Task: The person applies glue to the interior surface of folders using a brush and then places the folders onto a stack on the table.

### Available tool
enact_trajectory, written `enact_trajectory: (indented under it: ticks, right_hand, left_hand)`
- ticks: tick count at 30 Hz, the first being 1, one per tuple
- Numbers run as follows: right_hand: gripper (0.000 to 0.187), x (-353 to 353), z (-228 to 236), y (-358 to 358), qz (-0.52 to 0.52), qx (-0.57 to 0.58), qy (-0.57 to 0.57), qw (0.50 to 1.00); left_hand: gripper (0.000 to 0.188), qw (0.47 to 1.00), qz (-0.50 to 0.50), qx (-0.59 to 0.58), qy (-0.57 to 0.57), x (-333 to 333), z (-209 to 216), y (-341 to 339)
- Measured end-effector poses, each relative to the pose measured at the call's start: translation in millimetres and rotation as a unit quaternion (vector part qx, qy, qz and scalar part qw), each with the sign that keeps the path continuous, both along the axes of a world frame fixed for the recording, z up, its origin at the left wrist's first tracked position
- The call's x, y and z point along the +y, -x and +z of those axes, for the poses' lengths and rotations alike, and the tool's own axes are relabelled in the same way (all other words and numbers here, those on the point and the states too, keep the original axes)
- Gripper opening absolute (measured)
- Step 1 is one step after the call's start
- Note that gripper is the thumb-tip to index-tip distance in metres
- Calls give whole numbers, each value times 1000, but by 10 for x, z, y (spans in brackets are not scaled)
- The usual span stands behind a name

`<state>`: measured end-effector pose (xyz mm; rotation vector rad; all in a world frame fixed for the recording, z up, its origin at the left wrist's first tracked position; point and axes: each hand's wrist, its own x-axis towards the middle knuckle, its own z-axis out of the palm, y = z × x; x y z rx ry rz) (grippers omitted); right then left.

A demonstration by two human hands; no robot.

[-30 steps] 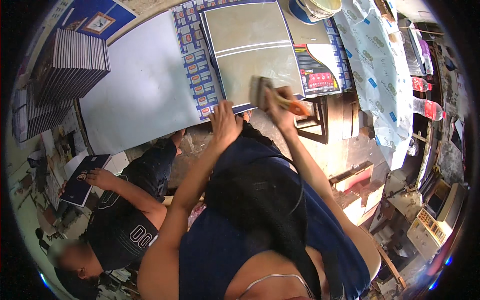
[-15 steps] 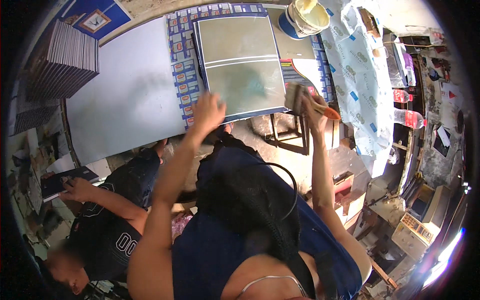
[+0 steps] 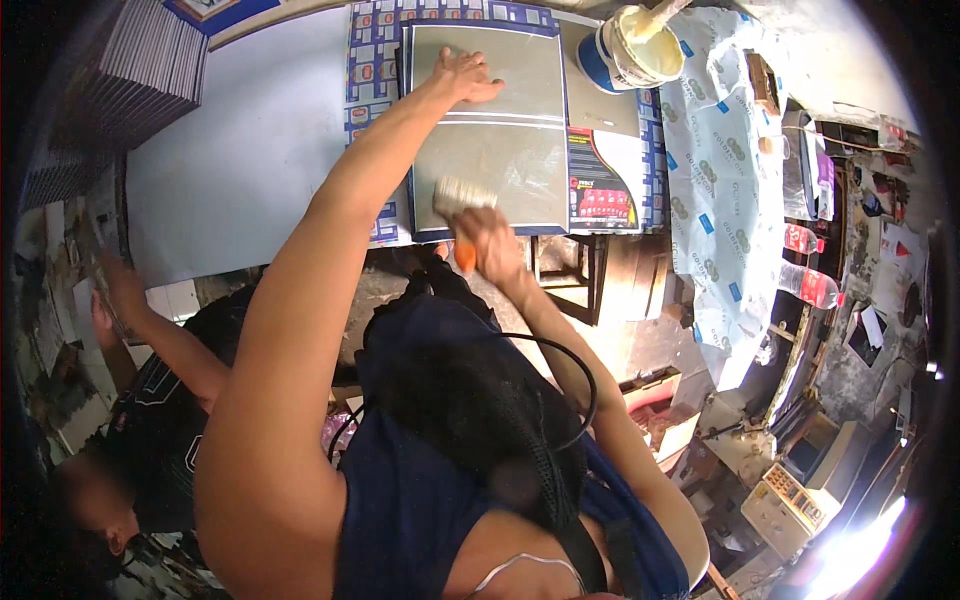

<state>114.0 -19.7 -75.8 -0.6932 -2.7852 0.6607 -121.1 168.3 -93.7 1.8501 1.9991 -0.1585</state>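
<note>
Gripping a brush (image 3: pixel 465 196), the right hand (image 3: pixel 489 240) hides its middle, left hand (image 3: pixel 464 78) spreading fingers on a board (image 3: pixel 510 150)

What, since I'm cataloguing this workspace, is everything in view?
Panel: 1, taupe, upper centre
Brush: 1, cream-orange, panel's lower left
Bucket: 1, blue-white, upper right
Patterned sheet: 1, blue, beneath panel
Printed sheet: 1, black-red, beside panel
Board: 1, white, left
Book stacks: 2, grey, upper left
Wrapping sheet: 1, pale blue, right
Bottles: 2, red labels, right
Keypad machine: 1, beige, lower right
Co-worker: 1, black shirt, lower left
Left hand: 1, bare, on panel
Right hand: 1, bare, gripping brush
</note>
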Motion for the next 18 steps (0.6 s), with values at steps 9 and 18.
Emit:
enact_trajectory:
  ticks: [9,18]
  right_hand:
    - [27,805,384,-54,-106,143,-122,976]
    - [20,436,346,-167,31,-6,-10,999]
  left_hand:
    - [64,996,-14,2,87,113,162,-33]
    - [63,992,-7,12,124,147,41,5]
